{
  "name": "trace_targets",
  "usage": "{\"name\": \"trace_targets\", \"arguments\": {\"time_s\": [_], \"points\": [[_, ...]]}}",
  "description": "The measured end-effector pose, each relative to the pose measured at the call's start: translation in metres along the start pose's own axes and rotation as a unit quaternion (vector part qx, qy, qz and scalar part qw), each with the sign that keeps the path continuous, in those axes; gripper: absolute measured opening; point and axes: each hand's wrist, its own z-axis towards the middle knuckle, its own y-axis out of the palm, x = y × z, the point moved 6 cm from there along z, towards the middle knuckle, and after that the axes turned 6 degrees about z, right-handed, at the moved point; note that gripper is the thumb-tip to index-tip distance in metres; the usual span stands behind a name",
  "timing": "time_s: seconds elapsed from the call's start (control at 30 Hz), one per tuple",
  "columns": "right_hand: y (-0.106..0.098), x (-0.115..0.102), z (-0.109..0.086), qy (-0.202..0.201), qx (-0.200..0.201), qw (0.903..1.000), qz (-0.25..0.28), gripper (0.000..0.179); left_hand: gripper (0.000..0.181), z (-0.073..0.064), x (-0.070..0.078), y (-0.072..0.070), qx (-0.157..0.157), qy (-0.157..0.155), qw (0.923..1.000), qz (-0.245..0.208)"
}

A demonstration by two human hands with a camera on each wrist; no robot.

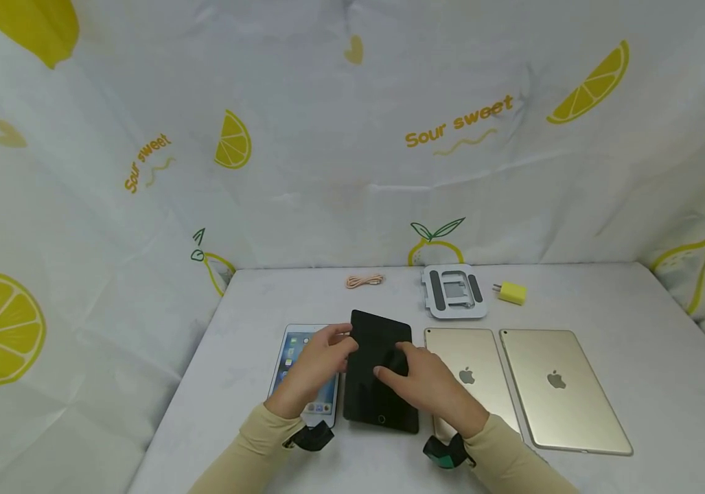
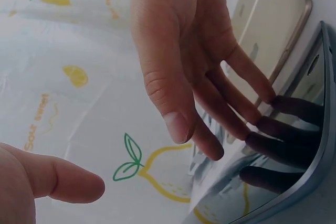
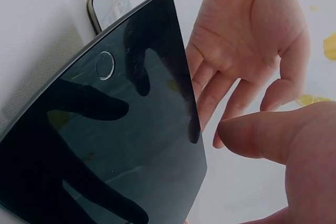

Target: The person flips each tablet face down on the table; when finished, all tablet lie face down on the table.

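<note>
A black tablet (image 1: pixel 379 370) with a round home button lies aslant between my hands, its dark screen towards me. My left hand (image 1: pixel 317 360) is at its left edge; in the right wrist view some fingertips of the left hand (image 3: pixel 247 40) pass behind that edge, while the thumb is apart from it. Over the screen is my right hand (image 1: pixel 429 381), fingers loosely bent and thumb held away. In the left wrist view, fingertips of the right hand (image 2: pixel 184 51) meet or nearly meet their reflections on the black tablet (image 2: pixel 283 161).
Left of the black tablet lies a white tablet (image 1: pixel 325 405) with a lit screen, partly under my left arm. Two gold tablets, one nearer (image 1: pixel 472 353) and one farther right (image 1: pixel 565 405), lie face down. Behind are a coiled cable (image 1: pixel 364 280), a grey folding stand (image 1: pixel 432 302) and a yellow plug (image 1: pixel 513 293).
</note>
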Motion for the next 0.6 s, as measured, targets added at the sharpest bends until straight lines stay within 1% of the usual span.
{"name": "trace_targets", "arguments": {"time_s": [0.23, 0.4, 0.6], "points": [[0.0001, -0.0017, -0.0002, 0.000, -0.003, 0.9999, 0.015, 0.076, 0.058, -0.0019, 0.0019, -0.0016, -0.001, 0.009, 0.9999, -0.007], [0.0013, -0.0010, -0.0002, 0.001, -0.006, 0.9996, 0.026, 0.076, 0.058, -0.0051, 0.0048, -0.0033, -0.001, 0.011, 0.9999, -0.002], [0.0019, -0.0012, 0.0003, -0.002, -0.007, 0.9993, 0.036, 0.077, 0.058, -0.0073, 0.0079, -0.0052, -0.001, 0.014, 0.9999, -0.007]]}}
